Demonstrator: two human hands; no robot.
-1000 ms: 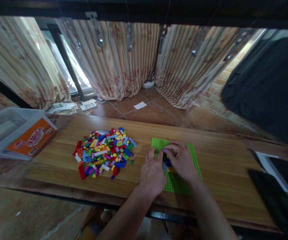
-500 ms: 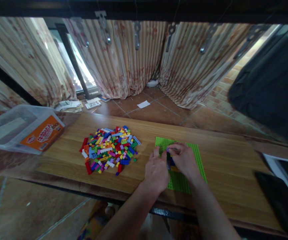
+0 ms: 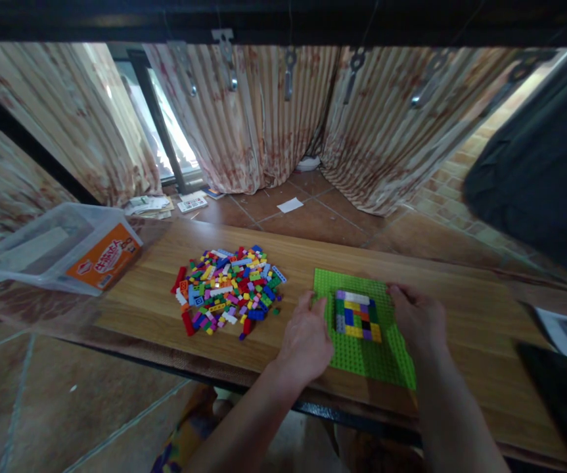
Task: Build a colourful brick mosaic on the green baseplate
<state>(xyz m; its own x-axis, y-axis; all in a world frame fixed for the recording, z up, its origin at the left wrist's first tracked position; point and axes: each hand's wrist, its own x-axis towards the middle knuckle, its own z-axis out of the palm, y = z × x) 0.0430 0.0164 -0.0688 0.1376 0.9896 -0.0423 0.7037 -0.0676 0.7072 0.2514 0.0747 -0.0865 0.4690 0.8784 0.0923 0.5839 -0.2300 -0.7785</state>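
A green studded baseplate (image 3: 362, 369) lies on the wooden table. On it sits a flat, roughly square patch of joined toy bricks (image 3: 357, 316) in white, purple, yellow, blue, orange, green, grey and black. My left hand (image 3: 307, 338) is at the plate's left edge, its thumb over the studs and its fingers along the side. At the right edge, my right hand (image 3: 418, 318) is closed on the plate, fingertips near its upper right corner. Part of that edge is hidden behind the right hand.
A heap of loose mixed bricks (image 3: 228, 286) lies left of the baseplate. Farther left stands a clear plastic box (image 3: 81, 226) with an orange label. A dark flat object (image 3: 554, 381) lies at the right end. Striped curtains (image 3: 263, 125) hang beyond the table.
My right hand has moved off the bricks to the plate's right edge, uncovering the brick patch. My left hand stays at the left edge. The whole view has shifted slightly.
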